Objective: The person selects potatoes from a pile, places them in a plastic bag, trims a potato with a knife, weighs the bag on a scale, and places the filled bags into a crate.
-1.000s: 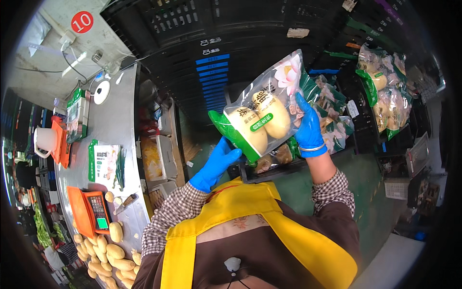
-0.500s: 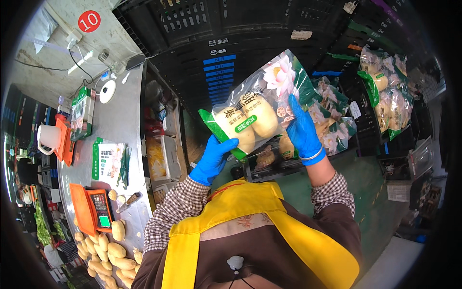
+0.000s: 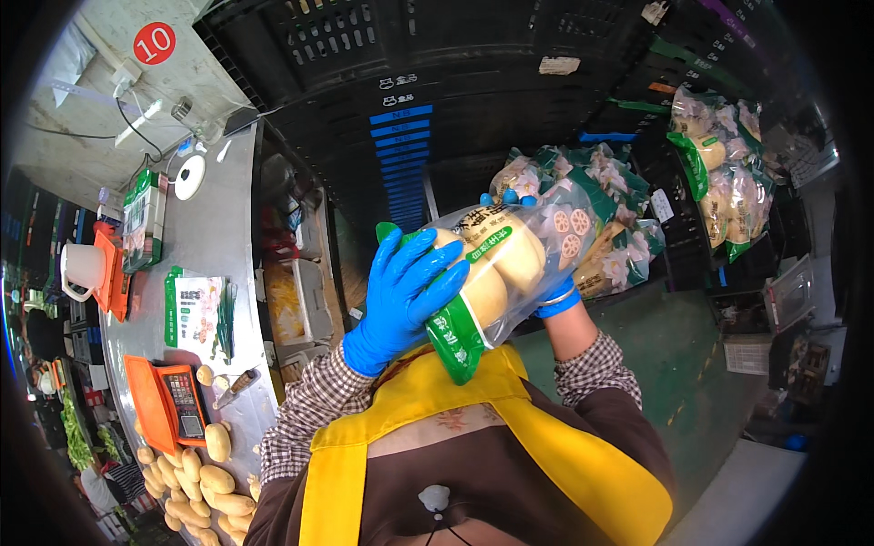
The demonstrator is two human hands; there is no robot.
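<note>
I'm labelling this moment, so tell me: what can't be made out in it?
All in the head view:
- Right palm and most of the right hand: hidden behind the held bag.
- Held bag's underside: turned away from the camera.
- Count of packed bags beyond it: they overlap, and the held bag blocks some.
- Vegetable pile: cut off by the lower edge.

Illumination is uneven: the wall (image 3: 82, 168) is bright, while the stacked black crates (image 3: 510, 109) are dark and lose detail. Glare whitens part of the steel table (image 3: 214, 227); highlights show on the clear plastic bag (image 3: 514, 259). Straight edges bow, the periphery is soft, and the corners fall to black.
</note>
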